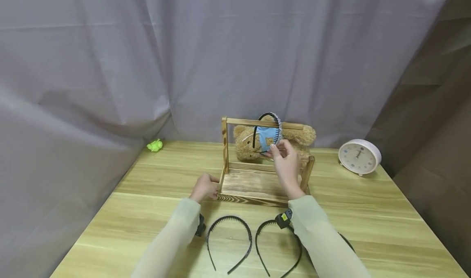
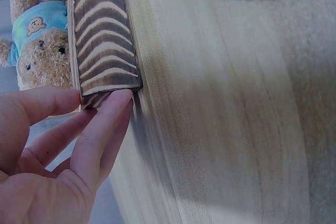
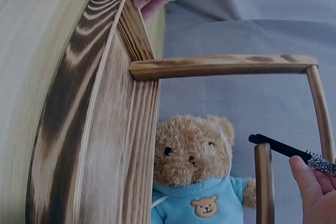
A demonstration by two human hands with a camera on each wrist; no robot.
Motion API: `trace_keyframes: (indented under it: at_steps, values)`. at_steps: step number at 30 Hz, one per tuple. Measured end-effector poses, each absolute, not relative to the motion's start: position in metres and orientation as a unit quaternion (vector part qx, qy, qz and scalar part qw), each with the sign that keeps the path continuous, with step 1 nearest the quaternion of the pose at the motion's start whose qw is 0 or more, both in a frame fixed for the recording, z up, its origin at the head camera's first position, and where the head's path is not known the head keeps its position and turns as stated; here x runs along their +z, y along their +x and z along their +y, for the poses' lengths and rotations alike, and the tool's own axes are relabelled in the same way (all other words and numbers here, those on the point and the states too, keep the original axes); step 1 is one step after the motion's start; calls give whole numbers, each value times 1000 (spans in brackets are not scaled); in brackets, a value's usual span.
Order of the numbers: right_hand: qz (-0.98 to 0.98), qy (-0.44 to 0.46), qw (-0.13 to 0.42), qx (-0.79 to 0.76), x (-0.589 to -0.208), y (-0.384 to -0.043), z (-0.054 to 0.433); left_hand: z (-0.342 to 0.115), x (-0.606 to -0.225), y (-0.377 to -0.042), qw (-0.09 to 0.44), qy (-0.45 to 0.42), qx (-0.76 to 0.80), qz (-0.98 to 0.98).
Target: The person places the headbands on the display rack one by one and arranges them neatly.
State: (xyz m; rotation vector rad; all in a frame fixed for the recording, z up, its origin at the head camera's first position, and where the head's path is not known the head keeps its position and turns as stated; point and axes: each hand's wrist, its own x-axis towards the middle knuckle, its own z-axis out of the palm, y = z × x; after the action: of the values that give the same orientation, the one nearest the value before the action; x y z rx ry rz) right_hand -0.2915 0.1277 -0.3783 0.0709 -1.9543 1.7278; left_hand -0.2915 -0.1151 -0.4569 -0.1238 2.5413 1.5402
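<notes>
Dark headbands [image 1: 229, 217] lie nearest; right hand [image 1: 287, 163] pinches glittery hairband [image 1: 279, 126], likely light, springy, best held low; left hand [image 1: 204, 187] grips wooden rack [image 1: 254, 182].

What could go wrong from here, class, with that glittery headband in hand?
The glittery toothed headband, pinched in the right hand, might snag its teeth on the top rail, which it overlaps in the head view. The left hand pinches just one corner of the wooden rack, so a bump might swing the rack's other end. The right sleeve partly hides a dark headband and could drag it.
</notes>
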Motion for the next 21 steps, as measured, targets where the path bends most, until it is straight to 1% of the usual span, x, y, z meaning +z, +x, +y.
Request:
trace_keyframes:
  at_steps: [8,16,21]
  values:
    - [-726,30,239,644,-375,-290,115,-114,-457,-292,81,-45,509,856]
    - [-771,29,266,579,-373,-288,103,-114,-458,-293,80,-45,517,851]
    - [-770,42,270,577,-376,-290,97,-115,-458,-292,91,-43,525,845]
